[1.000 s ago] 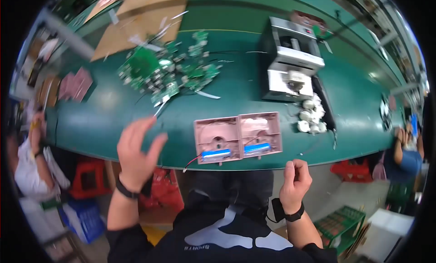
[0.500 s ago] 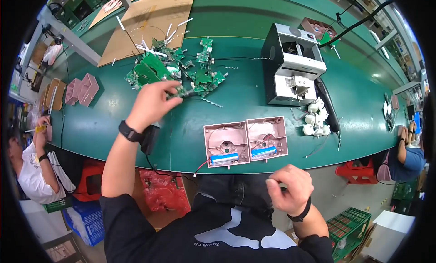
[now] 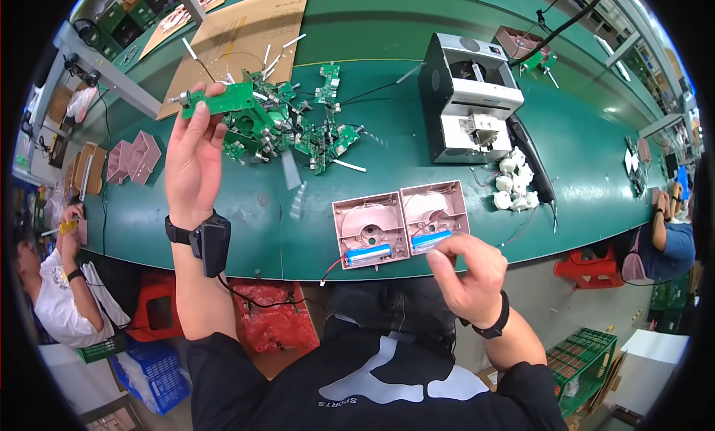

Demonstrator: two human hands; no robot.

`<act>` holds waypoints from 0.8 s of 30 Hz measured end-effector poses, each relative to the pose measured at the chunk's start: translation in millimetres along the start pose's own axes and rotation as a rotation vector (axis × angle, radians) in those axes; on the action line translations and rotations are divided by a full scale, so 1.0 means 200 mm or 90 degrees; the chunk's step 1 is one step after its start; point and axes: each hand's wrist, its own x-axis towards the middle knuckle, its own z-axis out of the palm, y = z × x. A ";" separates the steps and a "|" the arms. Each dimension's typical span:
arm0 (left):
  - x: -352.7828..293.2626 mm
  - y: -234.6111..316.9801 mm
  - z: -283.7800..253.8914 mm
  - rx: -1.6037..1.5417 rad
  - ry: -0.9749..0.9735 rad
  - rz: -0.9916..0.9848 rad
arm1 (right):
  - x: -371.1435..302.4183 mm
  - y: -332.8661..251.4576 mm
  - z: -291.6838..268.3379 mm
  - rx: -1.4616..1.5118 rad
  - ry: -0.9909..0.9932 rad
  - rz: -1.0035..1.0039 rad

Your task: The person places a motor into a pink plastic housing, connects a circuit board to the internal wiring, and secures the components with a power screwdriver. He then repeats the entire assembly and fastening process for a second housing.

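My left hand [image 3: 195, 152] is raised at the left, closed on a green circuit board [image 3: 227, 102] with a metal knob-like part at one end. Behind and beside it lies a pile of green circuit boards [image 3: 264, 126] with attached parts. My right hand [image 3: 477, 278] hovers at the table's front edge with its fingers loosely curled and apart, and nothing shows in it. Closest to it is a pink plastic housing [image 3: 456, 200] with a blue battery [image 3: 432, 241] inside. A second pink housing [image 3: 346, 215] stands beside it, holding another blue battery [image 3: 369, 254] and a red wire.
A black-and-silver machine [image 3: 477, 100] stands at the back right, with white round parts [image 3: 516, 182] in front. Empty pink housings [image 3: 134, 157] sit at the left. A cardboard sheet [image 3: 231, 36] lies behind the pile. Other people sit at both ends.
My left hand has moved left and turned up, lifting a circuit board from the pile. My right hand has risen slightly toward the near pink housing. The pile has shifted.
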 end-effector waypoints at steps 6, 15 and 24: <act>-0.51 -0.07 0.32 0.176 -0.241 0.033 | -0.01 -0.10 -0.04 -0.026 0.033 0.024; -0.95 -0.39 0.57 0.237 -0.623 0.168 | -0.33 -0.03 -0.21 0.031 -0.173 -0.038; -0.61 -0.53 0.69 0.842 -0.470 0.182 | -0.36 -0.15 -0.39 -0.127 0.020 -0.091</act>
